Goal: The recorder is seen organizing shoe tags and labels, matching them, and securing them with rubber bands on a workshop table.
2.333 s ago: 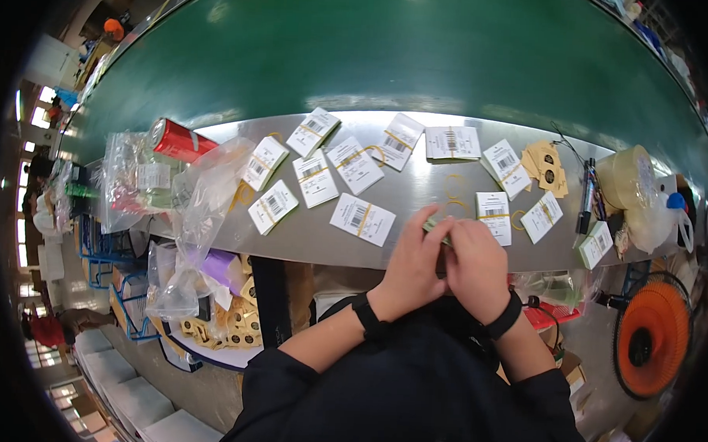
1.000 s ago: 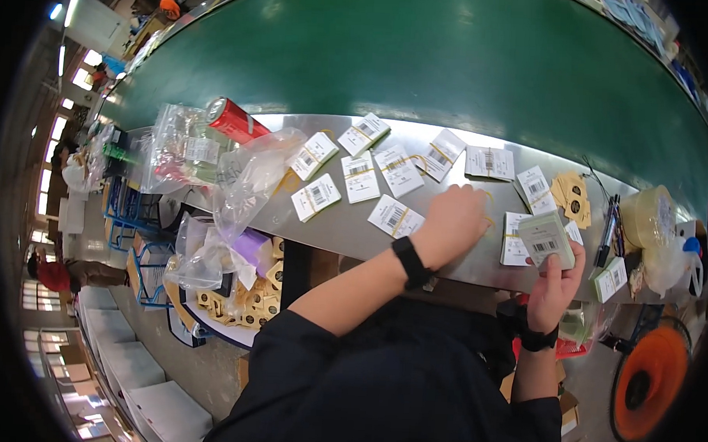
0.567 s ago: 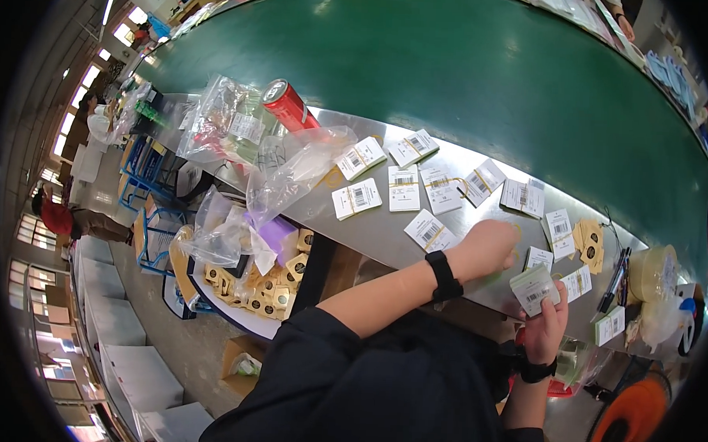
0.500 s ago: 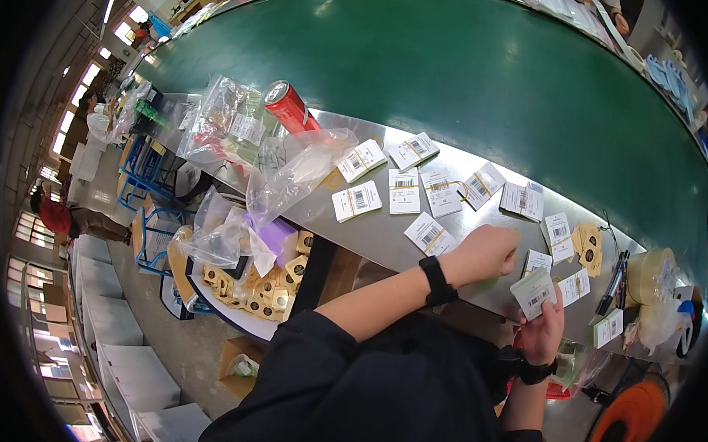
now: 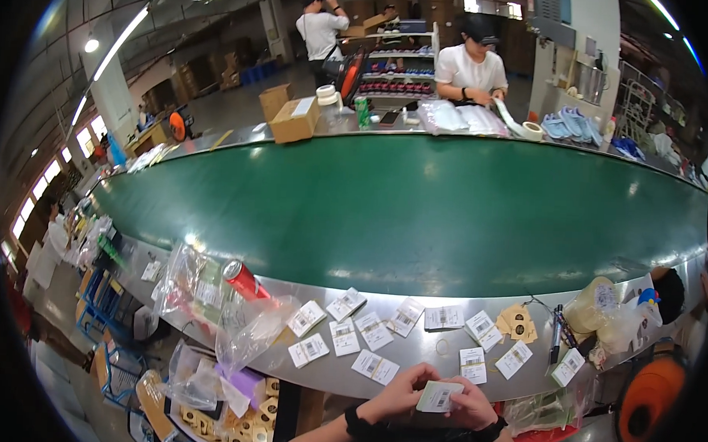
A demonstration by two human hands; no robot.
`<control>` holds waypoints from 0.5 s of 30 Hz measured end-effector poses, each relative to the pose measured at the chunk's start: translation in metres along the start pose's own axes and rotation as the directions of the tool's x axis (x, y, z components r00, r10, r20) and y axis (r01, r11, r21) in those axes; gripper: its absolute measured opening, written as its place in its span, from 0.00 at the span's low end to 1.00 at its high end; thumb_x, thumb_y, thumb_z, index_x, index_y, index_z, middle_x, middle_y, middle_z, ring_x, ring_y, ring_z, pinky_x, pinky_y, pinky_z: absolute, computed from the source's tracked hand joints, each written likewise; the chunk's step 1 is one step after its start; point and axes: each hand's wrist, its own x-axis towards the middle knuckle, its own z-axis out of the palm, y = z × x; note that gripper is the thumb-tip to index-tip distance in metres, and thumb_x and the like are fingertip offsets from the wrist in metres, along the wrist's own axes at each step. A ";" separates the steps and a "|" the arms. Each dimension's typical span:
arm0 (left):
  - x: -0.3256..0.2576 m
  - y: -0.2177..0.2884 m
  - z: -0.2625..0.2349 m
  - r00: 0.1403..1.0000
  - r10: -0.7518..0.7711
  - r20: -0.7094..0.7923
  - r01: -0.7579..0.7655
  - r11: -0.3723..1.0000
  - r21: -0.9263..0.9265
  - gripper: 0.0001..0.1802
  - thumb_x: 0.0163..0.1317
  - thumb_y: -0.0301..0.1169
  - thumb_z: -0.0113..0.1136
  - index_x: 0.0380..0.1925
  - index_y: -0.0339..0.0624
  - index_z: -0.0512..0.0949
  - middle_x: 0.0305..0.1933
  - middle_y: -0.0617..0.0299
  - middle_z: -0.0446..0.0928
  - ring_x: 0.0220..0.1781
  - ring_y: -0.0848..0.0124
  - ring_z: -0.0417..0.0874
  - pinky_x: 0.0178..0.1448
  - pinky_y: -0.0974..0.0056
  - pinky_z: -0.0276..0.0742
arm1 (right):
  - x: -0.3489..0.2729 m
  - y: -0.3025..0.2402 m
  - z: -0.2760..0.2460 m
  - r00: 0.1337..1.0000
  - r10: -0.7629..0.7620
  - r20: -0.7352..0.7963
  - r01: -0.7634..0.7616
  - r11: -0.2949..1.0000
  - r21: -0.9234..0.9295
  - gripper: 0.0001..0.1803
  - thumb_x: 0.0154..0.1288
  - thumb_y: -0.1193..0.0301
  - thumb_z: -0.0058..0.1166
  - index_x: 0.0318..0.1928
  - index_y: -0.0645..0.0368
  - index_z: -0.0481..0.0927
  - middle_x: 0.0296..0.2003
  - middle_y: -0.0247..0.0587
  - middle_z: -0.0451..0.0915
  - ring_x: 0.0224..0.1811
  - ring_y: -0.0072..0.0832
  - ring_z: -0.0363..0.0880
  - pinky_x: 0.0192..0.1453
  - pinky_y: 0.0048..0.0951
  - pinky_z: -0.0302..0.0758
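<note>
Steel counter (image 5: 443,350) beside the green belt (image 5: 416,215): both hands, left (image 5: 401,390) and right (image 5: 472,406), have come together again and pinch one label packet (image 5: 439,396) at the counter's near edge, the left having left the laid-out packets (image 5: 344,337).

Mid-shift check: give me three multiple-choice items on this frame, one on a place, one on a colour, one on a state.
1. Where does the red can lie?
A. on the metal ledge, left of the labelled packets
B. on the green belt
C. in the cardboard box

2. What colour is the conveyor belt?
A. grey
B. green
C. orange

3. How is the small labelled packet held?
A. lying alone on the ledge
B. in the left hand only
C. between both hands

Key: 1 A, the can rests among clear bags at the ledge's left; 2 B, the belt is green; 3 C, left hand and right hand both grip it.
</note>
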 end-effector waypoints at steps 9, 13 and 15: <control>0.002 -0.012 -0.006 0.990 0.117 -0.072 -0.115 0.418 -0.901 0.13 0.56 0.20 0.47 0.42 0.41 0.67 0.31 0.62 0.69 0.28 0.76 0.66 0.37 0.75 0.66 | 0.000 0.000 0.002 1.000 0.002 0.000 -0.002 0.994 0.110 0.12 0.60 0.73 0.50 0.44 0.58 0.67 0.38 0.43 0.75 0.36 0.28 0.76 0.33 0.26 0.73; -0.015 0.018 0.015 0.964 0.219 -0.151 -0.236 0.966 -0.105 0.19 0.55 0.21 0.49 0.48 0.40 0.65 0.36 0.59 0.72 0.25 0.78 0.66 0.32 0.73 0.65 | 0.005 0.012 -0.006 0.989 -0.070 -0.128 0.066 0.997 -0.035 0.13 0.60 0.75 0.50 0.45 0.58 0.66 0.37 0.41 0.75 0.36 0.26 0.75 0.34 0.25 0.72; -0.022 0.035 0.026 0.942 0.294 0.160 -0.327 0.704 0.631 0.18 0.54 0.27 0.54 0.45 0.39 0.67 0.37 0.53 0.72 0.30 0.69 0.75 0.34 0.67 0.70 | 0.004 0.016 -0.003 0.967 -0.187 -0.172 0.140 0.957 -0.256 0.13 0.59 0.77 0.50 0.44 0.59 0.65 0.36 0.39 0.75 0.36 0.24 0.75 0.37 0.24 0.73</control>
